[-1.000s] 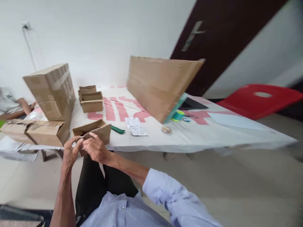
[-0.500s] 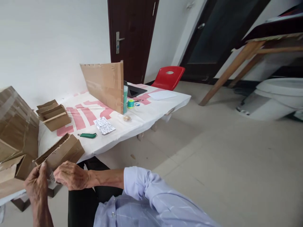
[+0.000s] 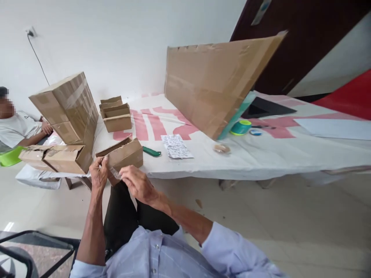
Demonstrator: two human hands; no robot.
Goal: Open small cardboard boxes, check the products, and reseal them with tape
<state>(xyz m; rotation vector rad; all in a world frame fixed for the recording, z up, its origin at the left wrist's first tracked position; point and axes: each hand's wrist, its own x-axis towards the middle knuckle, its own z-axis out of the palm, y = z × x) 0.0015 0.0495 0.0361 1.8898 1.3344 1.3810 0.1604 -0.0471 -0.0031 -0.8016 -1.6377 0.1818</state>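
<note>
An open cardboard box [image 3: 126, 155] rests at the table's front edge, its near end jutting over my lap. My left hand [image 3: 99, 172] grips the near left corner, thumb on the rim. A strip of clear tape [image 3: 115, 173] hangs at the box's near end. Its free side is pinched between the fingers of my right hand [image 3: 139, 183]. To the right of the box lies a green utility knife [image 3: 152, 151], beside a sheet of paper with handwriting [image 3: 176, 146].
Small cardboard boxes [image 3: 117, 123] stand behind, with a big taped carton [image 3: 65, 106] on the left. A large cardboard panel [image 3: 214, 85] stands upright near a tape roll [image 3: 241, 126]. Another person [image 3: 21, 127] sits at far left. A black chair frame [image 3: 37, 235] is lower left.
My view has swung left, bringing the other person into sight. My right hand has drawn away from my left, and the clear tape between them now shows. My left hand still grips the box.
</note>
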